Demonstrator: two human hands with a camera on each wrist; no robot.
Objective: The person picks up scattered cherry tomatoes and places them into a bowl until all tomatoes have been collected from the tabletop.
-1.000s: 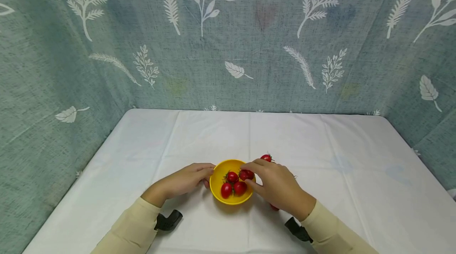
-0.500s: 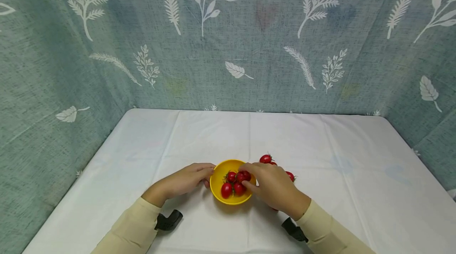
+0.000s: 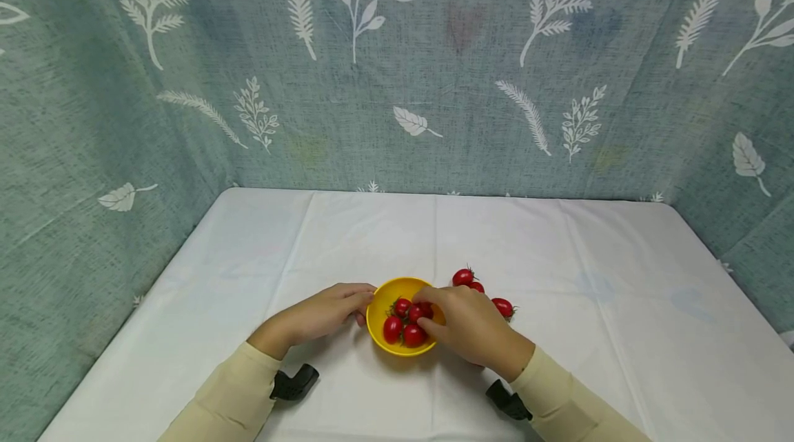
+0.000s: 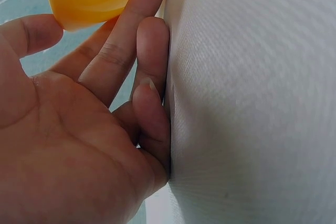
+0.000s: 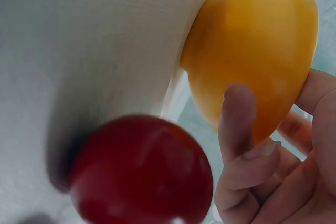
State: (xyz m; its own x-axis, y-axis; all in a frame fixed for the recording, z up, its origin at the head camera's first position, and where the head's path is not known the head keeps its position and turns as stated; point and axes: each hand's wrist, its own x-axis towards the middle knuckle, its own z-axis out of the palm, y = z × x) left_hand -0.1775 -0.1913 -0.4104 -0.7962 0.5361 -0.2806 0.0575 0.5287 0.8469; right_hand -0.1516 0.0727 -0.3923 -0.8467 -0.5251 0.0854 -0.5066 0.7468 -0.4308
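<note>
A yellow bowl stands on the table with several cherry tomatoes inside. My left hand rests at its left side; in the left wrist view the thumb tip meets the rim and a longer finger lies along the outer wall. My right hand reaches over the right rim. Its thumb and index finger pinch a red cherry tomato low inside the bowl, partly covered by the fingers. In the right wrist view the other fingers hang loosely curled outside the bowl's wall.
Loose cherry tomatoes lie on the white tablecloth to the right, beyond my right hand. One tomato looms close in the right wrist view. Patterned green curtains enclose the back and sides.
My right hand has moved left and deeper into the bowl with the tomato, nudging other tomatoes there. More loose tomatoes on the right have come into sight. The left hand stays put.
</note>
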